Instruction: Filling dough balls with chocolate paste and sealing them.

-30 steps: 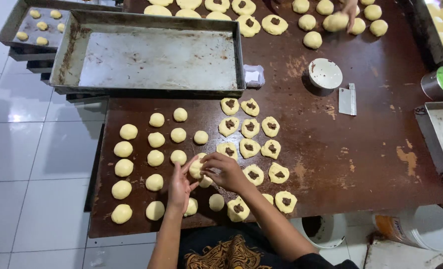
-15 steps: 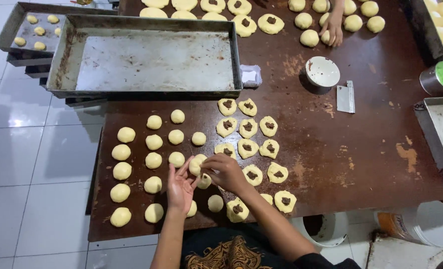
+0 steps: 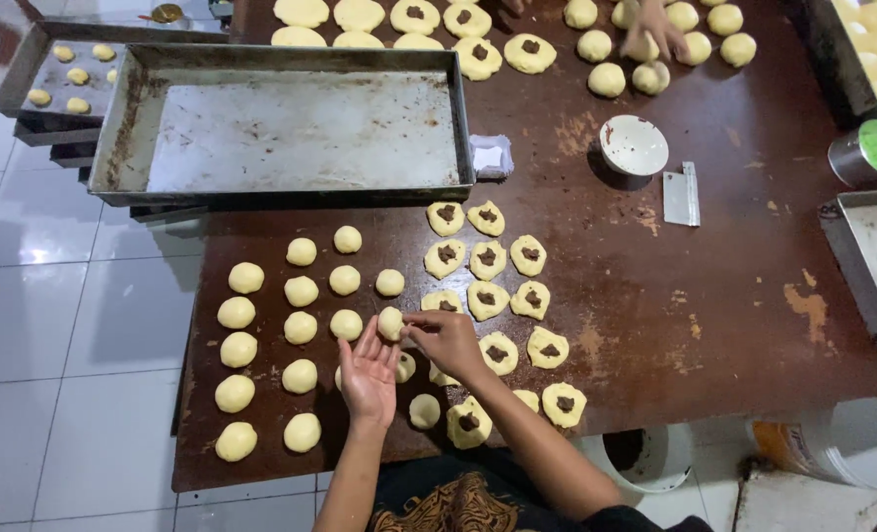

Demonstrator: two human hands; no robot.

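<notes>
L hand [image 3: 368, 374] open, palm up | R hand [image 3: 443, 335] grip pinching dough ball [image 3: 390, 322] | ball sits at L fingertips, just left of R, above tabletop [image 3: 714, 296]

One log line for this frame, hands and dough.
left hand: open, palm up | right hand: pinching dough ball | filled dough pieces: beside | tray: behind
</notes>
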